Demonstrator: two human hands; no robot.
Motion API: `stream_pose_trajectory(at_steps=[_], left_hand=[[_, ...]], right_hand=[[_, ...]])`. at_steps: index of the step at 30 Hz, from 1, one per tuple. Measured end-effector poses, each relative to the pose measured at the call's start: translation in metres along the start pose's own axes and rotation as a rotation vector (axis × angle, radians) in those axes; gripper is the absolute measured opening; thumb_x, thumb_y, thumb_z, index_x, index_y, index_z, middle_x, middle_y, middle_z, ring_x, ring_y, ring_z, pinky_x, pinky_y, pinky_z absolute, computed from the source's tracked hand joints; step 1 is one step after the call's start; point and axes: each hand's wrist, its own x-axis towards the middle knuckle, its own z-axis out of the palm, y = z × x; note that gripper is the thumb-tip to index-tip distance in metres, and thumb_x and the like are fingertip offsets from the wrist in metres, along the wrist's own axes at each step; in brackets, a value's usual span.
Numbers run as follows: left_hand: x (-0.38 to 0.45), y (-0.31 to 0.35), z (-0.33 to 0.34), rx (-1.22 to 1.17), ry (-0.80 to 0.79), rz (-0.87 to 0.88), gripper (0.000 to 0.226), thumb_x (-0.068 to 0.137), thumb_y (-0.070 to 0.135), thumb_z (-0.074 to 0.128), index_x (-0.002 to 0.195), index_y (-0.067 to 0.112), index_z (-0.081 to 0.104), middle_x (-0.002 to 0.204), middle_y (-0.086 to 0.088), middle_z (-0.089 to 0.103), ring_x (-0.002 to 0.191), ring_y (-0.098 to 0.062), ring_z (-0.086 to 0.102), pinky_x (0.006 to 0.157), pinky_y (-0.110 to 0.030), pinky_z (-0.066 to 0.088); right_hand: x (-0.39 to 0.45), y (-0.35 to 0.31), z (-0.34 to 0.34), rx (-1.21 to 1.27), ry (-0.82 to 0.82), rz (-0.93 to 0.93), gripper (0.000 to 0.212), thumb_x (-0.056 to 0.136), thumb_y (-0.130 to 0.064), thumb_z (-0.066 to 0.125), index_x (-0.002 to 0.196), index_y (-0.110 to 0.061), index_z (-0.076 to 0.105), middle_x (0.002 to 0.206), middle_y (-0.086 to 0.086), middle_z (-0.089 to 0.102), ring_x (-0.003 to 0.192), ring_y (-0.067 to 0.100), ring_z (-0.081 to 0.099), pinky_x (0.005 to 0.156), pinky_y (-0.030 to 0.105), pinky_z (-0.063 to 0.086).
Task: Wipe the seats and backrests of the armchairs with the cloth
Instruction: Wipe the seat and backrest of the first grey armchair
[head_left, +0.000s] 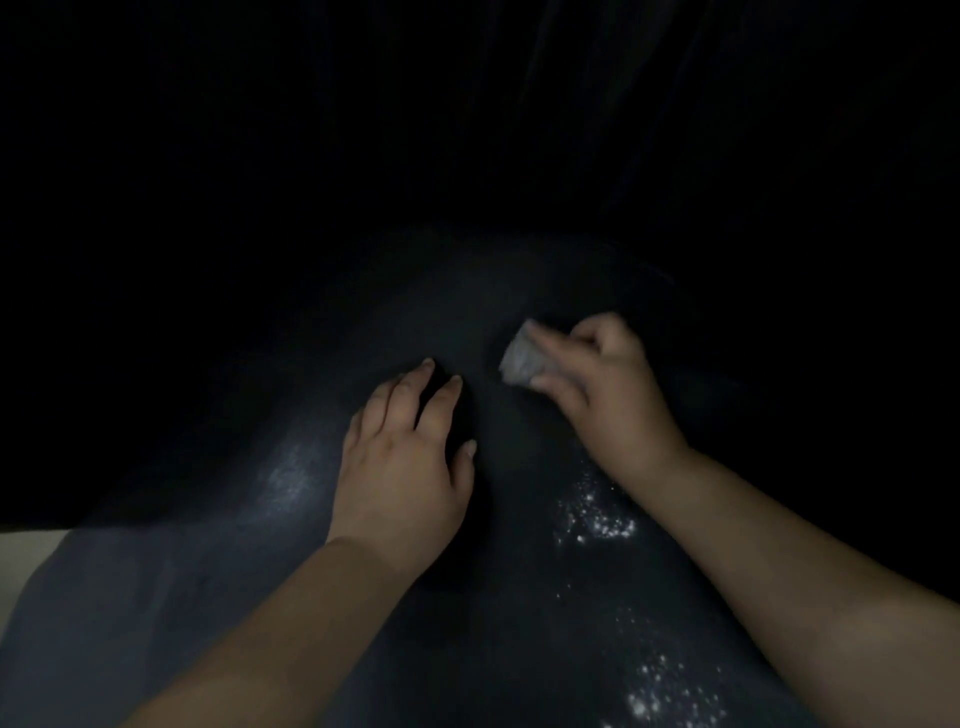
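A dark, smooth armchair seat (260, 545) fills the lower half of the dim view. My right hand (608, 395) is closed around a small bunched grey cloth (519, 358), which is pressed on the seat toward its back. My left hand (410, 462) lies flat on the seat with the fingers spread and nothing in it, just left of the cloth. The backrest (467, 156) rises behind, almost lost in darkness.
Shiny wet or dusty specks (597, 519) glint on the seat under my right forearm, and more show near the bottom edge. A pale strip of floor (26, 551) shows at the left edge. Everything above is black.
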Motion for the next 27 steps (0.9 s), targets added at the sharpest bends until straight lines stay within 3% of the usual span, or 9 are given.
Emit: stream_pose_trajectory(at_steps=[3, 8, 10, 13, 16, 21, 24, 27], left_hand=[[-0.003, 0.001, 0.002, 0.005, 0.010, 0.012, 0.058, 0.087, 0.040, 0.053, 0.142, 0.022, 0.044, 0.150, -0.001, 0.035, 0.136, -0.025, 0.031, 0.112, -0.045, 0.031], [-0.007, 0.003, 0.004, -0.003, 0.015, 0.023, 0.058, 0.087, 0.037, 0.056, 0.141, 0.021, 0.045, 0.149, -0.002, 0.037, 0.135, -0.024, 0.030, 0.111, -0.046, 0.031], [-0.010, 0.005, 0.004, 0.003, 0.007, 0.025, 0.058, 0.087, 0.037, 0.057, 0.141, 0.021, 0.044, 0.149, -0.001, 0.036, 0.135, -0.024, 0.030, 0.111, -0.046, 0.032], [-0.018, 0.004, 0.004, 0.010, -0.008, 0.045, 0.058, 0.087, 0.037, 0.056, 0.141, 0.021, 0.045, 0.150, -0.002, 0.037, 0.136, -0.025, 0.031, 0.111, -0.046, 0.032], [-0.028, 0.002, 0.004, 0.032, -0.016, 0.062, 0.058, 0.086, 0.037, 0.056, 0.141, 0.021, 0.045, 0.150, -0.002, 0.037, 0.135, -0.024, 0.032, 0.110, -0.044, 0.032], [-0.030, 0.006, 0.007, 0.024, -0.037, 0.041, 0.060, 0.089, 0.038, 0.055, 0.145, 0.023, 0.039, 0.153, 0.001, 0.030, 0.139, -0.022, 0.024, 0.112, -0.044, 0.028], [-0.030, 0.008, 0.007, 0.025, -0.039, 0.035, 0.060, 0.090, 0.039, 0.054, 0.146, 0.023, 0.037, 0.154, 0.001, 0.028, 0.140, -0.022, 0.023, 0.113, -0.042, 0.025], [-0.033, 0.006, 0.006, 0.034, -0.048, 0.054, 0.060, 0.090, 0.038, 0.054, 0.146, 0.022, 0.037, 0.155, 0.000, 0.028, 0.140, -0.022, 0.023, 0.114, -0.041, 0.026]], right_hand=[[-0.033, 0.007, -0.013, -0.030, -0.043, -0.031, 0.054, 0.077, -0.013, 0.076, 0.126, -0.026, 0.060, 0.098, 0.005, 0.048, 0.094, 0.020, 0.048, 0.088, 0.025, 0.040], [-0.010, 0.025, -0.024, -0.089, 0.097, 0.152, 0.049, 0.084, -0.016, 0.069, 0.131, -0.023, 0.055, 0.103, 0.004, 0.040, 0.100, 0.025, 0.046, 0.094, 0.025, 0.038], [-0.030, 0.012, -0.015, -0.046, 0.042, 0.096, 0.050, 0.082, -0.013, 0.070, 0.129, -0.022, 0.057, 0.102, 0.007, 0.044, 0.097, 0.027, 0.048, 0.091, 0.028, 0.041], [-0.082, -0.001, -0.011, -0.051, -0.117, -0.021, 0.055, 0.079, -0.015, 0.074, 0.129, -0.029, 0.057, 0.104, 0.002, 0.047, 0.099, 0.018, 0.044, 0.091, 0.013, 0.033], [-0.085, 0.014, -0.023, -0.064, -0.035, -0.011, 0.062, 0.073, -0.010, 0.079, 0.128, -0.029, 0.055, 0.099, -0.003, 0.041, 0.095, 0.012, 0.040, 0.085, 0.003, 0.027], [-0.054, 0.011, -0.013, -0.073, 0.143, 0.148, 0.052, 0.081, -0.010, 0.073, 0.128, -0.024, 0.059, 0.100, 0.003, 0.042, 0.097, 0.016, 0.040, 0.088, 0.012, 0.030], [-0.090, -0.004, -0.006, 0.039, 0.037, 0.083, 0.054, 0.076, -0.010, 0.077, 0.123, -0.031, 0.062, 0.102, 0.001, 0.046, 0.096, 0.013, 0.044, 0.087, 0.021, 0.043], [-0.105, 0.009, -0.018, -0.064, 0.000, -0.022, 0.058, 0.072, -0.007, 0.079, 0.125, -0.024, 0.061, 0.097, 0.004, 0.048, 0.091, 0.023, 0.049, 0.082, 0.027, 0.044]])
